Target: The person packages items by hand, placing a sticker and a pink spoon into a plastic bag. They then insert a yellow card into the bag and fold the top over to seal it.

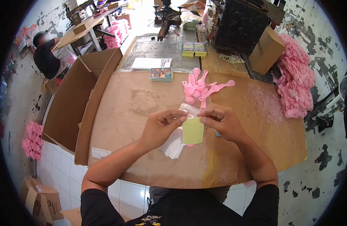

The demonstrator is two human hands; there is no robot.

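Near the middle of the brown-covered table (120, 94), my left hand (164, 126) and my right hand (222, 120) pinch the upper edge of a clear plastic bag (189, 110). A yellow-green card (193, 131) hangs at the bag, with a bit of pink showing below it. More clear bags (173, 145) lie under and beside my left hand. Just beyond my hands is a loose pile of pink plastic scoops (199, 88). A stack of printed cards (161, 74) sits farther back to the left.
An open cardboard box (77, 101) stands along the left edge. More card stacks (194, 49), a black machine (239, 24) and an upright carton (266, 51) are behind. Bundled pink items (294, 79) are piled at right. Another person (47, 56) sits at far left.
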